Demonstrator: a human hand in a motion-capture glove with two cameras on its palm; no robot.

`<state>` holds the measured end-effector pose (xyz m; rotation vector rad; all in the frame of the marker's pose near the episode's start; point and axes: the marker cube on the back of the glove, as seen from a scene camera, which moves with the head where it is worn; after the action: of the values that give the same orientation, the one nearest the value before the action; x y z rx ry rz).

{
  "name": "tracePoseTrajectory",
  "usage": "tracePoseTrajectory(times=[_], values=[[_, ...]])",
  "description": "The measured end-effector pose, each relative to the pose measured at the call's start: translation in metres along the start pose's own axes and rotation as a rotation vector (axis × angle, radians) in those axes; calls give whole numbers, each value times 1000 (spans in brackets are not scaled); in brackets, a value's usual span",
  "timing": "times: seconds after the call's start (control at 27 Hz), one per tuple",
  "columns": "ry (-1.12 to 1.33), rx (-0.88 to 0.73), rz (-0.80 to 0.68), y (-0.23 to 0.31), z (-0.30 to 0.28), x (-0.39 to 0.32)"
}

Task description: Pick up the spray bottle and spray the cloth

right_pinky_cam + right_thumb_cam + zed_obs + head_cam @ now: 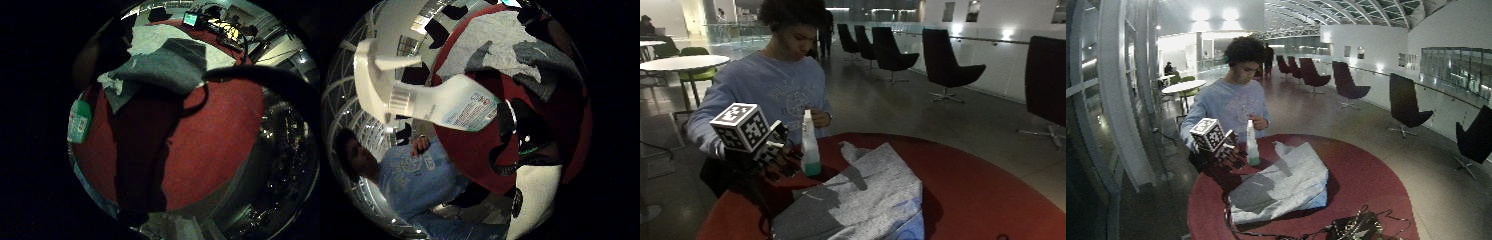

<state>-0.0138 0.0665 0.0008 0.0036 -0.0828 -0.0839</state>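
Reaching: right hand [776, 161] beside upright spray bottle [810, 145].

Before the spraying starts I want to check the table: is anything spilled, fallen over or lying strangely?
No spill shows. The spray bottle stands upright on the red table, beside the gloved right hand. Only the grey cloth looks untidy: it lies rumpled, with one corner sticking up.

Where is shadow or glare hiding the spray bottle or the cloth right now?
Outside view: the gloved right hand is dark, and shadow falls on the grey cloth nearest it. Thumb-side palm view: the spray bottle shows bright and readable. Little-finger-side view: a dark shadow band crosses the red table.
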Motion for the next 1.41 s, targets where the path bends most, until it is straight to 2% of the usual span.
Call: tracePoseTrajectory(times=[0.19, 0.44, 0.59, 1.04, 1.22, 1.41], values=[[-189, 18, 13, 14, 6, -15], [-654, 109, 66, 18, 24, -47], [-782, 123, 76, 18, 44, -66], [-778, 197, 120, 4, 85, -98], [-744, 206, 106, -9, 90, -103], [-801, 281, 72, -20, 91, -104]])
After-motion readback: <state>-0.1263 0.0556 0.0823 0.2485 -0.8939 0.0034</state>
